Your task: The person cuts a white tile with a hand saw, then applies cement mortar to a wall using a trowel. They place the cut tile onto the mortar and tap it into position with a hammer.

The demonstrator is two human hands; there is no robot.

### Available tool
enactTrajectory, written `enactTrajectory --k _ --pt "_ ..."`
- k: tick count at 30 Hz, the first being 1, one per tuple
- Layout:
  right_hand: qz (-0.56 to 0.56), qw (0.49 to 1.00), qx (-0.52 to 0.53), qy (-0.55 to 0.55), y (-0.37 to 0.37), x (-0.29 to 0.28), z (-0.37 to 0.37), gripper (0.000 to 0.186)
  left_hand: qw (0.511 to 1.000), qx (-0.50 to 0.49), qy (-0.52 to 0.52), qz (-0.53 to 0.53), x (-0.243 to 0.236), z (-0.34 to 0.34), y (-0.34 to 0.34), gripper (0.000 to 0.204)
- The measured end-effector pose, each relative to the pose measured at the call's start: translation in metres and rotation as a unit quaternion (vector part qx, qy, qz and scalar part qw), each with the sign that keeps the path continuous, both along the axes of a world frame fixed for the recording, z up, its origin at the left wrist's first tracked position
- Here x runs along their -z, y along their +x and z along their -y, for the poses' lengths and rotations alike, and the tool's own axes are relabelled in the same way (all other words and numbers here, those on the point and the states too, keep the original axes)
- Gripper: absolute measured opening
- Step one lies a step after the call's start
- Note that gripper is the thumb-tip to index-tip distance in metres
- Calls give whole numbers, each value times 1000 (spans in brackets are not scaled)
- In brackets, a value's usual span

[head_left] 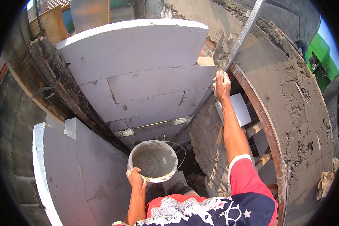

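My left hand [136,176] grips the near left rim of a pale bucket [165,152] holding wet grey mortar. My right hand [222,83] is raised at upper right, closed round the handle of a trowel [218,54] with its mortar-smeared blade pointing up. The blade is beside a long metal straightedge [245,32] and the right end of a white block wall [139,49], where some red brick [209,47] shows in a gap. Whether the blade touches either is hard to tell.
A weathered timber post [60,81] with wire stands at left, above a lower block wall [75,158]. A plastered, curved-looking wall [297,124] with a wooden edge runs down the right. A loose white block [233,107] lies behind my right forearm. Below is a dark drop [192,165].
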State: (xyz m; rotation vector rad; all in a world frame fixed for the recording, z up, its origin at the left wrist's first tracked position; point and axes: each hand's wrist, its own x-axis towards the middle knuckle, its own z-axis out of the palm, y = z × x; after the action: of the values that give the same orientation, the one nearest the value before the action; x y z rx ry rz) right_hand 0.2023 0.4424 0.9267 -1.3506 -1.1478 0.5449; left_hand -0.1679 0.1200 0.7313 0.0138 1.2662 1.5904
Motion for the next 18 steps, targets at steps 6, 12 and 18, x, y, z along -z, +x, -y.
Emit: enactTrajectory --k 6,12,18 --pt "-6 1000 12 -4 14 9 1 37 995 45 92 -13 -8 -18 2 67" --pt "-22 998 66 -1 14 8 11 37 995 66 77 7 -14 -27 12 68" --pt "10 995 -36 -88 -14 35 118 36 994 90 61 -6 -12 -41 20 69"
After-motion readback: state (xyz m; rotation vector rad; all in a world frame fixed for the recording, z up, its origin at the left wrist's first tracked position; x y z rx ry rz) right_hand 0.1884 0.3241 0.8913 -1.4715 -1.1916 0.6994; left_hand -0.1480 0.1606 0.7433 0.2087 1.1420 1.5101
